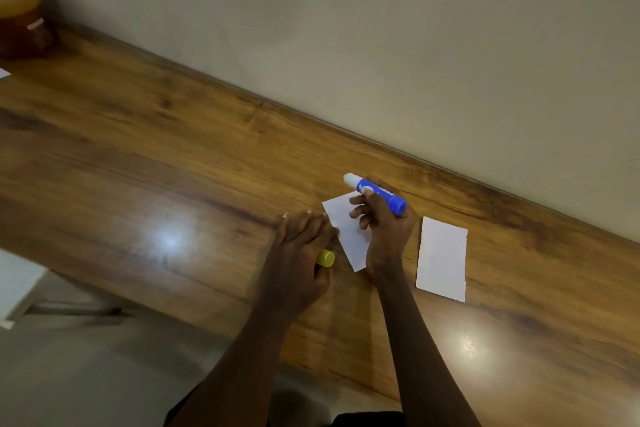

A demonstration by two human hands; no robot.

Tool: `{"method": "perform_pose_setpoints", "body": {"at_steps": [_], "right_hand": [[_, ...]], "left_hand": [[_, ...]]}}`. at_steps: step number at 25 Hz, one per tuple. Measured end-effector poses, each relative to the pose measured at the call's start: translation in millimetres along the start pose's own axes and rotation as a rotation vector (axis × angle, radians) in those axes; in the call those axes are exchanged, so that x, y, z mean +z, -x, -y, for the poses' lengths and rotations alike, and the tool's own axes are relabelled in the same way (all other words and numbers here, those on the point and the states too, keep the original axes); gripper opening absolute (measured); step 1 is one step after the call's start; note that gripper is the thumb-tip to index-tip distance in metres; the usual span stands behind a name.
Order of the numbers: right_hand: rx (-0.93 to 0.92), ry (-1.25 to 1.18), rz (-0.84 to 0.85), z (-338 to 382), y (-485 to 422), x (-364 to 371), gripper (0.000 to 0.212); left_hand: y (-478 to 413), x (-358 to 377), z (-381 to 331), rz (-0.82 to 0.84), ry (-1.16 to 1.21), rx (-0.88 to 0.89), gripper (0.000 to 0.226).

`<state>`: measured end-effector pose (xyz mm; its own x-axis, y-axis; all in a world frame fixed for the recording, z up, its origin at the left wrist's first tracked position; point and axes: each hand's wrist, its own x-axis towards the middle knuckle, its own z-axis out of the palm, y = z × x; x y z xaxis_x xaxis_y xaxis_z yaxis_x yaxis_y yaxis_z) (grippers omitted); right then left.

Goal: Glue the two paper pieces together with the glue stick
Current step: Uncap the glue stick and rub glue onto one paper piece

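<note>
My right hand (388, 222) grips a blue glue stick (377, 192), uncapped, its white glue tip pointing up and to the left. Below that hand a white paper piece (348, 232) lies on the wooden table (173, 156). My left hand (301, 246) rests flat with its fingertips on the left edge of this paper, and the yellow cap (326, 257) shows under its palm side; whether the hand holds the cap I cannot tell. A second white paper piece (442, 258) lies flat to the right, apart from both hands.
The table runs along a beige wall (381, 28). A brown and amber container (20, 21) stands at the far left end. The table's near edge crosses the lower left, with a grey floor below it.
</note>
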<state>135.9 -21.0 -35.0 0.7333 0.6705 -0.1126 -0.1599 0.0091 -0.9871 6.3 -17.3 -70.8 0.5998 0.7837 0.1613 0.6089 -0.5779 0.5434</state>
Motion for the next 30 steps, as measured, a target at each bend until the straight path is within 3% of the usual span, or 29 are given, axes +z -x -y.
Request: {"method": "perform_pose_setpoints", "body": {"at_steps": [1, 3, 9, 17, 25, 30], "right_hand": [[0.0, 0.102, -0.016, -3.2, 0.3, 0.3, 0.007], [-0.023, 0.242, -0.046, -6.5, 1.2, -1.1, 0.021], [-0.174, 0.465, 0.142, -15.9, -1.0, -4.5, 0.013], [-0.254, 0.517, 0.232, -15.9, 2.0, -2.7, 0.01], [-0.328, 0.492, -0.182, -21.4, -2.5, 0.3, 0.012], [-0.298, 0.473, -0.254, -20.5, -4.6, 1.4, 0.015]], "left_hand": [[0.0, -0.3, -0.6, -0.008, 0.003, 0.0, 0.052], [-0.1, -0.5, -2.1, -0.014, 0.004, -0.001, 0.05], [1.4, 0.0, -1.8, 0.003, 0.006, -0.007, 0.05], [1.9, -1.2, -1.9, 0.013, 0.018, -0.015, 0.054], [0.5, -1.2, -3.7, 0.011, 0.008, -0.012, 0.052], [1.1, -1.3, -4.4, -0.012, 0.009, -0.01, 0.051]]}}
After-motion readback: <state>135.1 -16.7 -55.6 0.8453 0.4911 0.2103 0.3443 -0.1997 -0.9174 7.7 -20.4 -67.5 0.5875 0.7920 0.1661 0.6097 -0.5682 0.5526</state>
